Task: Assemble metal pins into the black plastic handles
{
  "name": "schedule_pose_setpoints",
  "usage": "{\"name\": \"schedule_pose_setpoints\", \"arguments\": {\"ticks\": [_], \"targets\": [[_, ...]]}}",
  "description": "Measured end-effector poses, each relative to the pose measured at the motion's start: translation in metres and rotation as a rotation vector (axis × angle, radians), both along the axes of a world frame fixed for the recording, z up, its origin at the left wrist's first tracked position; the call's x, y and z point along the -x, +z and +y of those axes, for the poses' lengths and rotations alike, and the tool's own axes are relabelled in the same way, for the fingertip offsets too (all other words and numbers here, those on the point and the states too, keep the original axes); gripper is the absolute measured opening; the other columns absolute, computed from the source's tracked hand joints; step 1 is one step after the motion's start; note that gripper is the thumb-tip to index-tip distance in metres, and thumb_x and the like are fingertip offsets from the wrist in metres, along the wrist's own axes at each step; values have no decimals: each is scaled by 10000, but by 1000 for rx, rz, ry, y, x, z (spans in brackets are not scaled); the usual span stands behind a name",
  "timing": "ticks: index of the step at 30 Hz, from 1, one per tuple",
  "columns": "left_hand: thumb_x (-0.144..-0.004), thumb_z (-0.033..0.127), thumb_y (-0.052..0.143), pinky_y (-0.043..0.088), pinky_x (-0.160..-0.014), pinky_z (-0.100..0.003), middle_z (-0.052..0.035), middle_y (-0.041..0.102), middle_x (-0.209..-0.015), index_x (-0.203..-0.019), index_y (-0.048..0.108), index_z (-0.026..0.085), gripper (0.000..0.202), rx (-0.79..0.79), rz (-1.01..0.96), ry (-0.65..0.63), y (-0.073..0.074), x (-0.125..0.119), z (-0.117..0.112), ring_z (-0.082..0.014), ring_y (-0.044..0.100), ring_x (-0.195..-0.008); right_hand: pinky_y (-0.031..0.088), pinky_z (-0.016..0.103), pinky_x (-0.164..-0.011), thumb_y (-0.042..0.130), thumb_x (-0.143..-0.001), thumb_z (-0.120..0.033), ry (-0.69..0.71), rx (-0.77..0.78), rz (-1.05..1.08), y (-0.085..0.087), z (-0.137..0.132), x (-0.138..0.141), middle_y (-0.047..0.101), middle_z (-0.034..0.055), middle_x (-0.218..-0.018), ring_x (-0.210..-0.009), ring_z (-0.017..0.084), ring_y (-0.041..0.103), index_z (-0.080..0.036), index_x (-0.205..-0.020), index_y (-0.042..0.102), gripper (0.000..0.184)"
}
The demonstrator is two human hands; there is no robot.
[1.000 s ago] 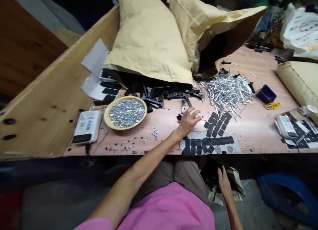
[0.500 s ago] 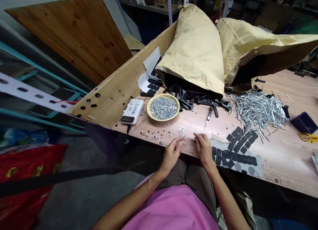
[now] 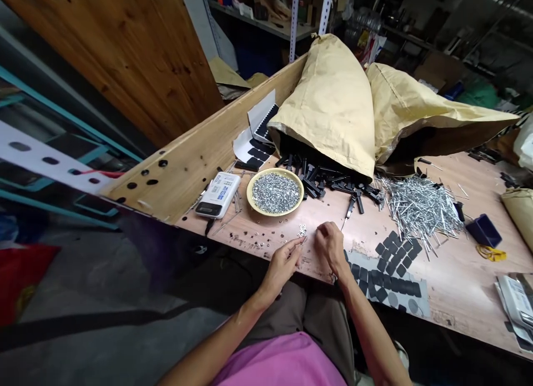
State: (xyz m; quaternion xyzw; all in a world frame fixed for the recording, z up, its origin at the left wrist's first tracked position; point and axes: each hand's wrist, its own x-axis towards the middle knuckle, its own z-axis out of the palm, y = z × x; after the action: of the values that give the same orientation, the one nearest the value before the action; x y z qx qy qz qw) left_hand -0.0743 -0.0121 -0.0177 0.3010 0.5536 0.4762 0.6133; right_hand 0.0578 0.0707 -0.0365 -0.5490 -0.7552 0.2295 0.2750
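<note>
A wood-toned workbench [image 3: 466,280] is set in a dim, cluttered room, its left side bounded by a plywood panel [image 3: 216,136]. Two large paper sacks are laid across the back; from the mouth of the nearer sack [image 3: 327,111], black parts [image 3: 312,183] are spilled onto the surface. Near the front edge, a small thin piece [image 3: 305,239] is pinched between the thumb and fingertips of the left hand [image 3: 283,259]; its exact shape cannot be made out at this size. Just beside it, the right hand [image 3: 331,244] is held with its fingers curled inward, and whether anything is gripped there cannot be told. Beyond the left fingertips, a small cluster of silvery bits [image 3: 302,230] is scattered. Farther left, a yellow bowl [image 3: 250,200] is filled with silvery pieces [image 3: 275,193], with a white device [image 3: 219,194] placed beside it. To the right, a grey sheet [image 3: 421,307] is partly covered by black squares [image 3: 393,283], and metal rods [image 3: 420,208] are heaped behind.
</note>
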Motion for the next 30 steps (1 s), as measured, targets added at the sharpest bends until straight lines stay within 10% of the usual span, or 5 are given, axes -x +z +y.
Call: {"name": "schedule_pose_setpoints", "arguments": {"ticks": [10, 30], "targets": [[-754, 469, 542, 165, -386, -191, 87, 362, -528, -1175, 588, 81, 574, -11, -79, -214, 17, -29, 7, -35, 227, -401, 511, 287, -688, 662, -692, -285, -351, 179, 742, 26, -47, -24, 637, 6, -742, -725, 154, 630, -197, -809, 527, 199], [-719, 496, 611, 95, -353, -153, 112, 342, -517, -1275, 523, 136, 668, 127, -191, -475, 27, -34, 5, -4, 176, -355, 532, 303, -694, 545, -837, -250, -86, -153, 351, 35, -71, -61, 691, 41, -786, -746, 170, 645, -229, -839, 669, 126]]}}
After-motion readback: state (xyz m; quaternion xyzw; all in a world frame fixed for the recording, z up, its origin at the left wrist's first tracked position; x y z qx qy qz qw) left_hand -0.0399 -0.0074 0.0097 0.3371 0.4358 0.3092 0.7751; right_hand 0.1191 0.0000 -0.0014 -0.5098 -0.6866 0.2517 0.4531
